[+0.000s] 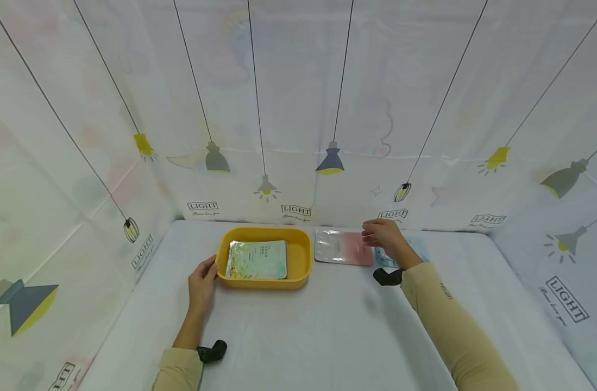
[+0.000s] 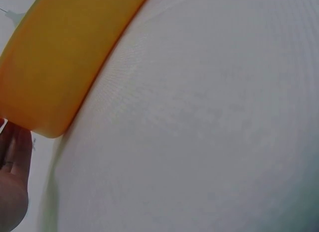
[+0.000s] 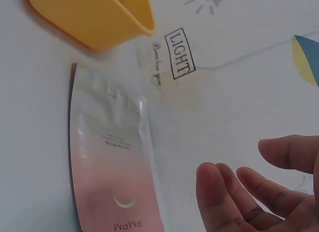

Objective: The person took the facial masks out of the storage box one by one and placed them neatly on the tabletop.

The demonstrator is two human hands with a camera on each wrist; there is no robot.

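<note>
Nearest, two tan sleeves (image 1: 445, 320) are reaching in over the white counter (image 1: 298, 336), and a black wrist piece (image 1: 212, 352) is sitting on the left wrist, with a matching one on the right. Past the left cuff, the left hand (image 1: 202, 282) is resting beside the yellow tray (image 1: 263, 284); its fingers are lying fairly straight against the tray's left end, touching it without curling around it, as the left wrist view is also showing.

The tray is standing level on the counter, left of centre, and a pale green packet (image 1: 258, 259) is lying flat inside it. Just to the tray's right, apart from it, a silver-and-pink packet (image 1: 339, 247) is lying flat, its pink end bearing the letters PMPM and a small crescent.

The right hand (image 1: 387, 236) is hovering over that packet's right end; its fingers are curving loosely, released, holding nothing. Beyond the pink packet's right end, a blue packet (image 1: 419, 248) is lying on the counter, partly hidden by the right hand and wrist.

Farthest, a pale backdrop (image 1: 288, 81) is hanging behind the counter, showing printed lamps (image 1: 330, 158) on thin cords and the word LIGHT in small frames.
</note>
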